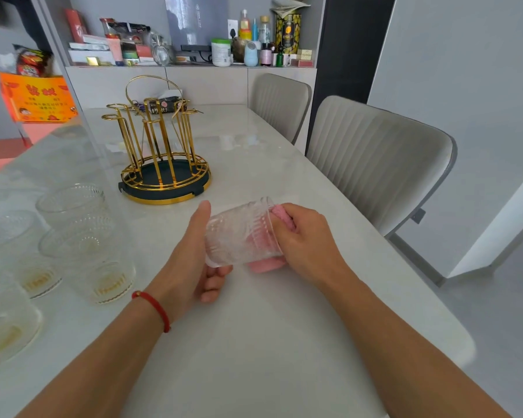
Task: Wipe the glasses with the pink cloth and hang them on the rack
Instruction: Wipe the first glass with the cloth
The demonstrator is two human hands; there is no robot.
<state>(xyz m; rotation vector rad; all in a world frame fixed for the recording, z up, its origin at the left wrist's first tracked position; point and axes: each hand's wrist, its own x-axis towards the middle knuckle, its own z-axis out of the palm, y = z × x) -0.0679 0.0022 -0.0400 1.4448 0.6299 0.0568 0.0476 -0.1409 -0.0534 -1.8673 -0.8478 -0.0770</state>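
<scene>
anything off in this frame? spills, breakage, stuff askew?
Nothing stands out. The left hand holds a glass sideways while the right hand pushes the pink cloth in. The rack stands upright, no glasses hung; waiting glasses look intact.

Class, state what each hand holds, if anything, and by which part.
Left hand holds the glass at its base end. Right hand holds the pink cloth, bunched at the glass's mouth.

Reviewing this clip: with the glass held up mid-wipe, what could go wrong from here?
1. The glass is held on its side above the table; the left hand grips only its base end, so it could slip while the right hand works the cloth.
2. The other glasses stand beside the left forearm, which might knock them.
</scene>
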